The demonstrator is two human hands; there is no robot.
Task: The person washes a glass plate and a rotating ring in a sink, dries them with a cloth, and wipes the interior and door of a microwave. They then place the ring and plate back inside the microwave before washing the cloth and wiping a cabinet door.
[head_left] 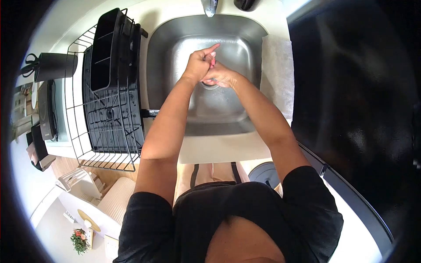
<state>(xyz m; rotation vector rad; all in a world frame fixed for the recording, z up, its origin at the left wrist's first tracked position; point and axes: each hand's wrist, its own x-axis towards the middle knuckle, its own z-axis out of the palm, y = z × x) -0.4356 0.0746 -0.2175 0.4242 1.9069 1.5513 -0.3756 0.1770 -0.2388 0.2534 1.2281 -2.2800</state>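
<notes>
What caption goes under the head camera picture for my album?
Left hand and right hand pressed together over the steel sink, below the faucet, beside a black dish rack.

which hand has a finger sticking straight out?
The left hand: its index finger points up toward the faucet, over the sink. The right hand is curled against it, no finger extended.

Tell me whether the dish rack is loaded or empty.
Empty: the dish rack shows only bare wires and its black tray; the hands are over the sink.
</notes>
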